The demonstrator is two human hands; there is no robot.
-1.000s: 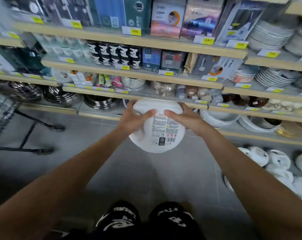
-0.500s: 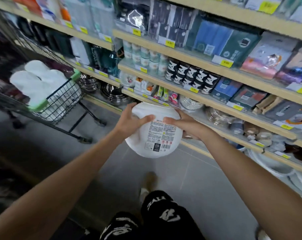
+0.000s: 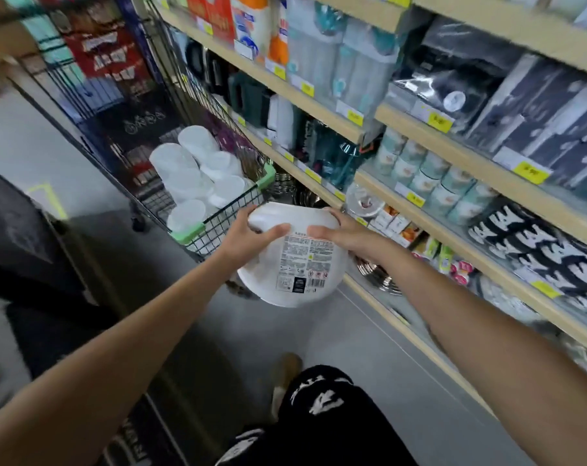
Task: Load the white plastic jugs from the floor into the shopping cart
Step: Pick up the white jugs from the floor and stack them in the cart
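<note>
Both hands, left hand [image 3: 251, 230] and right hand [image 3: 342, 230], clasp 1 jug [image 3: 292, 260] mid-frame; swinging low, it could strike the cart [image 3: 218, 223] rim and slip.

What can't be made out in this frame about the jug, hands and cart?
Head view only.
Print on the label of the held jug: too small, blurred.
Fingers of left hand and right hand: mostly behind the jug.
Number of jugs in the shopping cart: lower ones hidden under upper ones.
</note>
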